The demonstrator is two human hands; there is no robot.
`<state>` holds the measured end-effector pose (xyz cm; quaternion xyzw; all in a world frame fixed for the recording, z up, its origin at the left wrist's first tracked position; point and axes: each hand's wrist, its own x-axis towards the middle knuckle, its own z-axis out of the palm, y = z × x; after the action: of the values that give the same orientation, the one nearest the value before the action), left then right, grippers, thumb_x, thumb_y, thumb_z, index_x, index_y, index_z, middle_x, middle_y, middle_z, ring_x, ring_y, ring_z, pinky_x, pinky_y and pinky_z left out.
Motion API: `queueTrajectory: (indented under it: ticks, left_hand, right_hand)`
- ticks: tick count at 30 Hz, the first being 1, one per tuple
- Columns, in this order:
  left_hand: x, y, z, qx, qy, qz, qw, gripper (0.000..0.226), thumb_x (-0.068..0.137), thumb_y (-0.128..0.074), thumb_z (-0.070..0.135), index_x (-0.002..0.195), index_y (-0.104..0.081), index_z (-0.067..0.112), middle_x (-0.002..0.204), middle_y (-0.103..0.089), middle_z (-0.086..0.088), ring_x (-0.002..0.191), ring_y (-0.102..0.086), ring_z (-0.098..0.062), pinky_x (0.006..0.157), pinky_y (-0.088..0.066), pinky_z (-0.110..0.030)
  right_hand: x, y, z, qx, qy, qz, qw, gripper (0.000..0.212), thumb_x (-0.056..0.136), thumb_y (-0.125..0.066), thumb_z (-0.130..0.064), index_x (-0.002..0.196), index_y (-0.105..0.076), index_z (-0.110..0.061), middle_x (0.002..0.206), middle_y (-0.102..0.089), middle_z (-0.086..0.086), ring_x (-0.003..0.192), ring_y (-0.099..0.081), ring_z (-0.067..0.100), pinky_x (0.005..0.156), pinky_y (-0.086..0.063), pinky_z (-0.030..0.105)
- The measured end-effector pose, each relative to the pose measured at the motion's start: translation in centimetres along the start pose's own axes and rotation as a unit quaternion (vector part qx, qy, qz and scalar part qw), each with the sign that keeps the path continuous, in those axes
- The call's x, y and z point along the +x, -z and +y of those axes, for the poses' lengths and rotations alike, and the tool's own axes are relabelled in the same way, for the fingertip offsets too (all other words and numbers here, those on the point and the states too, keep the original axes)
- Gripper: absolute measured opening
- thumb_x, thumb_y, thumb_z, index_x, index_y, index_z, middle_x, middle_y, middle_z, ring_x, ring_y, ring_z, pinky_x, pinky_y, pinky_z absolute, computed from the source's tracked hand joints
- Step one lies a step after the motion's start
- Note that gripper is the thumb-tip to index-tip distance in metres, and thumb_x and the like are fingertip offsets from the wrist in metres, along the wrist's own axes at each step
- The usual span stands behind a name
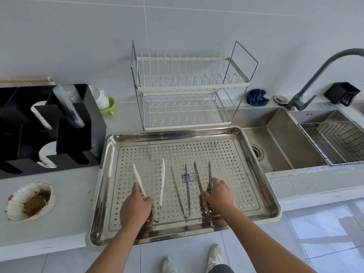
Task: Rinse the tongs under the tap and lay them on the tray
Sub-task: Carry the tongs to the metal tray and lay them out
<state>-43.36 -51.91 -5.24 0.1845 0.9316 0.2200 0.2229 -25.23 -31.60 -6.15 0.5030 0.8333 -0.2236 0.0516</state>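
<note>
**Both hands on tongs, all three pairs lying in the tray**

Your left hand [136,208] is closed around the hinge end of the white-tipped tongs [162,186], fingers curled over the left arm of the pair, wrist low and forearm coming in from the bottom edge. The two white tips fan out away from you, resting on the perforated floor of the tray [110,186]. Your right hand [219,196] is wrapped over the lower part of the serrated steel tongs [199,178], thumb side pressed against their crossed arms, whose toothed tips point toward the wall. Whether either pair is lifted clear of the tray floor cannot be told.

Between your hands lies a third pair, slim steel tongs [182,194], untouched, its hinge toward you and arms spread in a narrow V. A small blue and white sticker [189,177] sits on the tray floor just beside it; its print is too small to read.

The tray rests on the grey counter [74,194], its right edge beside the steel sink [279,138]. The grey tap [315,79] arches over the sink, well apart from your hands, and a wire basket [334,142] hangs in the sink's right part. Behind the tray stands an empty two-tier dish rack [189,87], with a blue cloth [257,97] to its right. On the left are a black cup organiser [74,134] and a dirty white bowl [29,200].
</note>
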Motion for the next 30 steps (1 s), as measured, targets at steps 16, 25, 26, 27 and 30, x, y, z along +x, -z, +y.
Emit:
queueTrajectory:
  ticks: [16, 25, 26, 27, 30]
  left_hand:
    - [-0.4, -0.12, 0.47, -0.005, 0.015, -0.007, 1.0, 0.061, 0.097, -0.057, 0.031, 0.152, -0.035, 0.016, 0.076, -0.068, 0.006, 0.058, -0.066, -0.013, 0.044, -0.042, -0.026]
    - [-0.03, -0.2, 0.35, -0.008, 0.013, -0.01, 1.0, 0.056, 0.097, -0.058, 0.031, 0.148, -0.039, 0.019, 0.08, -0.069, 0.009, 0.054, -0.066, -0.01, 0.045, -0.047, -0.026]
    - [0.0, -0.18, 0.28, -0.009, 0.014, -0.011, 1.0, 0.056, 0.097, -0.058, 0.031, 0.148, -0.039, 0.019, 0.08, -0.069, 0.009, 0.054, -0.067, -0.01, 0.045, -0.047, -0.026]
    - [0.01, -0.16, 0.25, -0.01, 0.014, -0.01, 1.0, 0.055, 0.096, -0.058, 0.031, 0.148, -0.04, 0.02, 0.079, -0.069, 0.009, 0.054, -0.067, -0.01, 0.046, -0.048, -0.026]
    - [0.04, -0.2, 0.12, -0.012, 0.013, -0.01, 1.0, 0.055, 0.096, -0.058, 0.031, 0.147, -0.04, 0.02, 0.078, -0.068, 0.01, 0.054, -0.066, -0.01, 0.046, -0.047, -0.026]
  right_hand:
    - [0.46, -0.15, -0.2, -0.007, 0.008, -0.007, 1.0, 0.052, 0.094, -0.067, -0.044, 0.133, -0.049, -0.013, 0.12, -0.058, 0.007, 0.086, -0.051, 0.017, 0.074, -0.043, 0.027]
    - [0.49, -0.23, -0.46, 0.0, 0.009, -0.005, 1.0, 0.052, 0.094, -0.067, -0.045, 0.133, -0.05, -0.013, 0.119, -0.058, 0.007, 0.087, -0.05, 0.016, 0.075, -0.045, 0.027]
    - [0.48, -0.26, -0.45, 0.0, 0.007, -0.005, 1.0, 0.053, 0.094, -0.067, -0.045, 0.133, -0.05, -0.014, 0.119, -0.058, 0.007, 0.087, -0.05, 0.016, 0.076, -0.045, 0.027]
    - [0.47, -0.29, -0.43, 0.001, 0.006, -0.004, 1.0, 0.053, 0.094, -0.068, -0.045, 0.133, -0.05, -0.014, 0.119, -0.058, 0.007, 0.087, -0.05, 0.017, 0.076, -0.045, 0.028]
    - [0.42, -0.38, -0.46, 0.001, 0.0, -0.004, 1.0, 0.054, 0.094, -0.068, -0.046, 0.133, -0.05, -0.014, 0.119, -0.059, 0.007, 0.086, -0.049, 0.016, 0.075, -0.044, 0.027]
